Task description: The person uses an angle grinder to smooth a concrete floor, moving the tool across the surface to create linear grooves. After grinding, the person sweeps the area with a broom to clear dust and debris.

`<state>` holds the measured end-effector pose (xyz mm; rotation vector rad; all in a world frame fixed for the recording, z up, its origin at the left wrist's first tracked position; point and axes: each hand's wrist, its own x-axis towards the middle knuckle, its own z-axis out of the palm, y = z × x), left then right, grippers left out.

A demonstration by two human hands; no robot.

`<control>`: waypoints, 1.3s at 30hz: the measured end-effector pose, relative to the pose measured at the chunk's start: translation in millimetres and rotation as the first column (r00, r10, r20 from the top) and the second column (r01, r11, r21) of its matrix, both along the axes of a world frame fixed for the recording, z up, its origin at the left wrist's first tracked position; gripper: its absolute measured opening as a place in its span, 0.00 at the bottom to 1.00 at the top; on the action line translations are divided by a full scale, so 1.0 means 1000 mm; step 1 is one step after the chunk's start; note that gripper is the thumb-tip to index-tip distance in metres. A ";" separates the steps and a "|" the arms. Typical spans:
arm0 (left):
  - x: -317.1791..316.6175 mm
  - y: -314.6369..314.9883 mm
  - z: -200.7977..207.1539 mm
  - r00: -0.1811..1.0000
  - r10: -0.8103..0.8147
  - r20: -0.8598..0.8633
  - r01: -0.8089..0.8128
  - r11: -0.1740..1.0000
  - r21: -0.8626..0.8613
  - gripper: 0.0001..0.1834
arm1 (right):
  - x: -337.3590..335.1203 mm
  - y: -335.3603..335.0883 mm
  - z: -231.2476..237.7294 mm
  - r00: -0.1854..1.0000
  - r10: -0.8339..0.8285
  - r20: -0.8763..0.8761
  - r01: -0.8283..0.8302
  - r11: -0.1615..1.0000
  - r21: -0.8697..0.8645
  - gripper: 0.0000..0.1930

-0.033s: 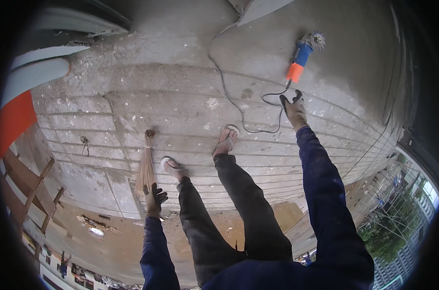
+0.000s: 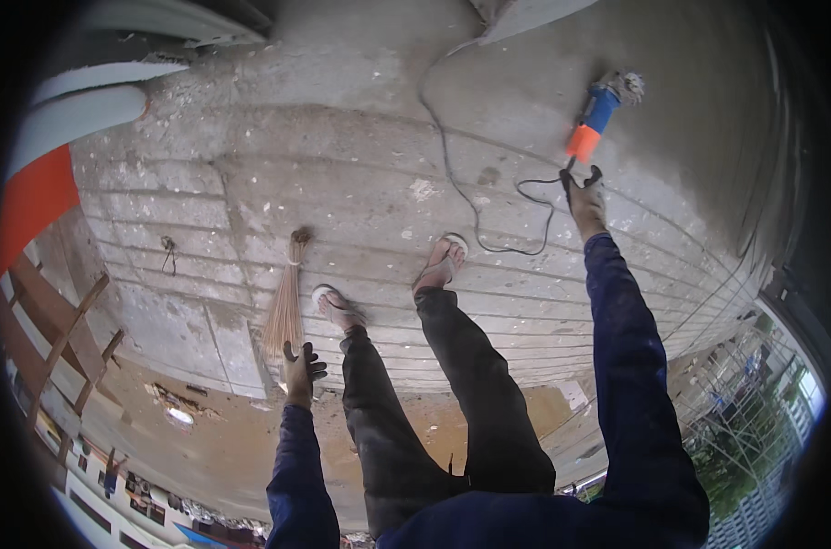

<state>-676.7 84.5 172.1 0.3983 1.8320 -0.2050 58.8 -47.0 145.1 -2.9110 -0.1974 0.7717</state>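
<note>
My right hand point(image 2: 586, 203), in a dark-tipped glove, reaches forward with thumb and fingers apart. Its fingertips are at the cord end of an angle grinder point(image 2: 598, 110); whether they touch the cord is unclear. The grinder lies on the concrete, with a blue body, an orange rear end and a grey wire wheel at its far end. Its black cord point(image 2: 477, 215) loops leftward and away across the ground. My left hand point(image 2: 300, 373), gloved too, hangs with spread fingers and holds nothing. In the picture it appears just beside the spread end of a stick broom point(image 2: 285, 306) lying on the concrete.
My sandalled feet point(image 2: 444, 261) stand on the grooved concrete point(image 2: 360, 183) between broom and cord. At the left are an orange panel point(image 2: 40, 206) and a wooden frame point(image 2: 63, 343). A small dark tangle point(image 2: 168, 254) lies left of the broom. Scaffolding point(image 2: 745, 412) rises at the lower right.
My right hand has come closer to the grinder's cord end. The whole scene has shifted slightly right in view. My left hand stays open near the broom.
</note>
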 end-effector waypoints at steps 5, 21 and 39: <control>0.009 -0.085 0.030 0.872 -0.465 -0.151 0.456 0.885 -0.092 0.41 | 0.132 0.089 -0.098 0.955 0.297 -0.007 -0.296 0.953 0.059 0.42; 0.048 -0.066 0.105 0.944 -0.265 -0.196 0.284 0.955 0.079 0.42 | 0.075 0.107 -0.111 0.960 0.238 -0.145 -0.174 0.917 0.358 0.31; 0.147 0.019 0.168 0.179 0.612 0.770 -0.492 0.734 -0.469 0.26 | -0.420 0.091 0.238 -0.054 0.037 -0.998 0.509 0.861 0.005 0.22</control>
